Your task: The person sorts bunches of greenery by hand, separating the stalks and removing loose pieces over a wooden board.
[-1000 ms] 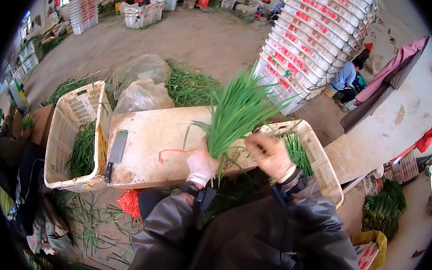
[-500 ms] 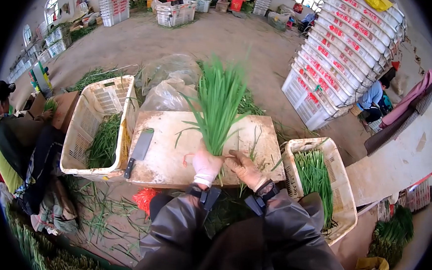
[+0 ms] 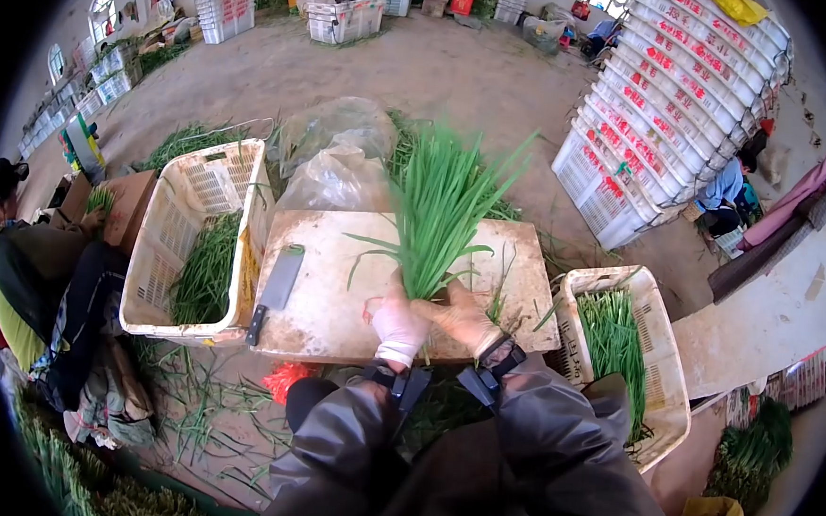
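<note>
My gloved left hand (image 3: pixel 398 321) is closed round the lower end of a bunch of green chives (image 3: pixel 442 212), which stands upright above a stained board (image 3: pixel 324 323), leaves fanned at the top. Against the bunch's right side, my gloved right hand (image 3: pixel 466 320) grips the same stems; its fingertips are partly hidden by the leaves and the left hand. A few loose stalks (image 3: pixel 499 296) lie right of my hands. On the board's left side rests a cleaver (image 3: pixel 280 283) with a black handle.
A crate (image 3: pixel 137 279) with loose greens stands at left, another (image 3: pixel 676 407) with bundled chives at right. Plastic bags (image 3: pixel 342 178) lie beyond the board. Tall stacked crates (image 3: pixel 648 130) rise at right. A person (image 3: pixel 57 284) sits at far left. Red twine (image 3: pixel 287 379) lies below the board.
My right hand has moved in from beside the stems to take hold of the bunch with the left. The leaves have spread wider to the right. The view has shifted slightly.
</note>
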Motion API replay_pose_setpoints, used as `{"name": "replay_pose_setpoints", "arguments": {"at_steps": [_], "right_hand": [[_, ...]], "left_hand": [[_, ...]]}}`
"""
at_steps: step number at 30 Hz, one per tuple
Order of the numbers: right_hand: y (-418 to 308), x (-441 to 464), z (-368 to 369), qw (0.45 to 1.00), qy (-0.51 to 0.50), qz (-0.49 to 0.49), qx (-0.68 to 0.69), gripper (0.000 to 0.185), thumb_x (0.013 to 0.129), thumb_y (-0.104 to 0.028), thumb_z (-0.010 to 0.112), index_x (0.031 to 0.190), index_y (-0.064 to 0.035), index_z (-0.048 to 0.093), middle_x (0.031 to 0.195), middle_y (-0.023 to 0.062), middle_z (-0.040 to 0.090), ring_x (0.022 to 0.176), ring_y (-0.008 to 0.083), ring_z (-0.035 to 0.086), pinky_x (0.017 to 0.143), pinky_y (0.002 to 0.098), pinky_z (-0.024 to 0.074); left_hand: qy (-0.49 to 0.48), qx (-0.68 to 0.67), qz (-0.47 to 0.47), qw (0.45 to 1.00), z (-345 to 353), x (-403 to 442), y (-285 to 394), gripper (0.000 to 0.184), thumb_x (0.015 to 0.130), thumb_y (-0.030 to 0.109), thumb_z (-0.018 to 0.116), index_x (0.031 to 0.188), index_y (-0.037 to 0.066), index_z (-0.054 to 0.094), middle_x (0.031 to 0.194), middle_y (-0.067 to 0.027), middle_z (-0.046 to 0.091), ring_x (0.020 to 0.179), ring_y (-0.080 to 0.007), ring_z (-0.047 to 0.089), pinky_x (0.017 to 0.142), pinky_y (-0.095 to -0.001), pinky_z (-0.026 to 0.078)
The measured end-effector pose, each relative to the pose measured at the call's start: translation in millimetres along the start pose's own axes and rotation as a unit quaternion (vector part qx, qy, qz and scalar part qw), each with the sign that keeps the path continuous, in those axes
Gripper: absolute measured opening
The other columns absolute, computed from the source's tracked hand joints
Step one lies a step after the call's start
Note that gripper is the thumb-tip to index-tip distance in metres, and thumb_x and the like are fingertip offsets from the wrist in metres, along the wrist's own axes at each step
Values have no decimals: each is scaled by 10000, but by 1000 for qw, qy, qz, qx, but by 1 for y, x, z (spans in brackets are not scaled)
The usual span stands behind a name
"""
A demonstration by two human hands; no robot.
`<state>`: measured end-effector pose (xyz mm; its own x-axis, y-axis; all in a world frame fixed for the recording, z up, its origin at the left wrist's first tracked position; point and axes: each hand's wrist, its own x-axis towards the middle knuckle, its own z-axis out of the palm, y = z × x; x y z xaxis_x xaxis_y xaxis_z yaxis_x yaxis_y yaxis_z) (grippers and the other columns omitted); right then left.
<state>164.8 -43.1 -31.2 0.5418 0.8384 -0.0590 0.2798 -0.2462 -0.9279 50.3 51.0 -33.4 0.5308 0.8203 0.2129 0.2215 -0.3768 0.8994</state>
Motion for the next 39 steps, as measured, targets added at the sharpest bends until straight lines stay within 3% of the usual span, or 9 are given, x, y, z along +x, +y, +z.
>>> {"name": "replay_pose_setpoints", "arguments": {"at_steps": [4, 9, 18, 20, 24, 27, 31, 34, 39], "right_hand": [[6, 9, 17, 1000, 21, 8, 11, 775, 859, -491, 829, 1402, -7, 559, 1248, 241, 714, 1207, 380, 670, 1041, 409, 504], [-11, 14, 20, 999, 25, 24, 16, 691, 881, -427, 829, 1358, 16, 597, 1212, 224, 730, 1159, 340, 689, 1027, 394, 508], [45, 45, 29, 991, 32, 128, 2, 558, 910, -440, 763, 1289, -34, 713, 1138, 158, 776, 1082, 276, 714, 992, 358, 518], [49, 49, 25, 988, 15, 142, 59, 500, 929, -322, 761, 1309, -5, 691, 1178, 135, 759, 1089, 223, 690, 997, 330, 511], [69, 56, 20, 981, 4, 179, 70, 472, 942, -268, 754, 1309, 18, 680, 1207, 134, 746, 1110, 214, 679, 1002, 324, 507], [76, 53, 22, 971, 11, 191, 140, 504, 936, -274, 759, 1329, 25, 660, 1216, 154, 739, 1132, 240, 680, 1004, 340, 509], [75, 50, 23, 989, 37, 146, 0, 572, 918, -271, 776, 1377, 27, 609, 1224, 180, 728, 1149, 262, 677, 997, 364, 516], [38, 41, 17, 986, 52, 156, 33, 577, 916, -244, 774, 1389, 27, 585, 1232, 172, 722, 1135, 261, 672, 988, 367, 518], [104, 50, 29, 978, 109, 109, 141, 522, 932, -203, 748, 1371, 33, 590, 1226, 157, 717, 1119, 254, 664, 983, 367, 516]], "left_hand": [[6, -3, -7, 1000, 53, 15, -94, 755, 804, 269, 798, 1472, 88, 496, 987, -188, 776, 947, -386, 747, 846, -469, 562], [-5, 29, -13, 999, 23, 10, -52, 808, 812, 251, 777, 1515, 66, 424, 976, -163, 775, 852, -386, 723, 847, -486, 526], [-93, -37, -88, 991, 25, 23, -68, 1019, 768, 213, 852, 1559, -56, 270, 1280, -212, 697, 1158, -364, 693, 978, -400, 537], [-113, -79, -104, 985, 29, 26, -78, 1101, 732, 261, 898, 1556, -86, 254, 1377, -242, 637, 1236, -364, 655, 1024, -381, 524], [-114, -53, -143, 982, 28, 30, -83, 916, 728, 142, 899, 1487, -57, 426, 1242, -181, 713, 1117, -254, 702, 965, -350, 562], [-102, -232, -184, 950, 32, 28, -89, 853, 782, 88, 839, 1500, -70, 406, 1214, -185, 710, 1082, -258, 700, 946, -350, 567], [-87, -188, -161, 965, 41, 26, -112, 778, 821, 22, 759, 1507, -63, 402, 1210, -194, 697, 1083, -259, 692, 934, -352, 568], [-72, -192, -170, 964, 50, 27, -129, 748, 822, -10, 722, 1507, -40, 423, 1217, -206, 689, 1089, -261, 687, 929, -352, 566], [-43, -85, -188, 977, 48, 26, -137, 685, 845, -31, 650, 1501, -9, 457, 1204, -221, 687, 1059, -285, 689, 890, -358, 569]]}}
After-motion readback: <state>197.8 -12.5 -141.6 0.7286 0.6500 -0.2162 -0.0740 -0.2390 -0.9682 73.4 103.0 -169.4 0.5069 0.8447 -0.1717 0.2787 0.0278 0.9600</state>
